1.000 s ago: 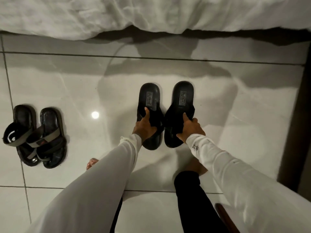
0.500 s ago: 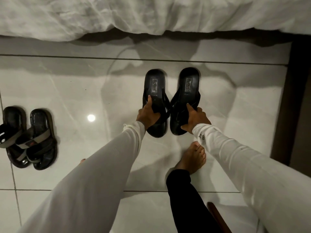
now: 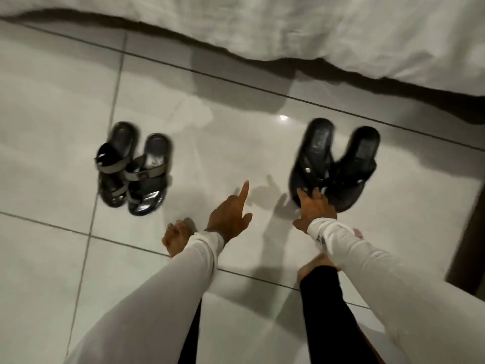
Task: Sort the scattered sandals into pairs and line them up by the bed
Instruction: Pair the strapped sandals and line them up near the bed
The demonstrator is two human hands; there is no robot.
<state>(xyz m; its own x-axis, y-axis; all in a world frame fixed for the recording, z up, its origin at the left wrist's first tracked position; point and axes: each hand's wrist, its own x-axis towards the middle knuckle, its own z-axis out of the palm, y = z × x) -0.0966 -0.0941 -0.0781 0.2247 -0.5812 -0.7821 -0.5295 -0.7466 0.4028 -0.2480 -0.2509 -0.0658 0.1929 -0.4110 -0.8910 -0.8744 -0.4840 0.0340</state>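
two pairs of sandals sit on the glossy pale grey tiled floor (image 3: 236,143), below the rumpled white bed cover (image 3: 341,30) that hangs along the top of the view. on the right, the plain black thong sandals (image 3: 333,161) lie side by side, touching where their straps meet and spreading apart at the ends nearer the bed. the right hand (image 3: 313,208), in a long white sleeve (image 3: 367,261), has its fingers (image 3: 316,193) spread wide and resting on the near end of the left sandal of that pair, pressing rather than gripping. well apart to the left, the dark sandals with olive-grey straps (image 3: 133,169) stand close together, sides touching. the left hand (image 3: 229,214) hangs between the two pairs above bare floor, holding nothing, forefinger stretched out toward the bed and the other fingers loosely curled. a bare foot (image 3: 175,237) shows beside the left wrist, and dark trouser legs (image 3: 321,311) below. the view is blurred with motion.
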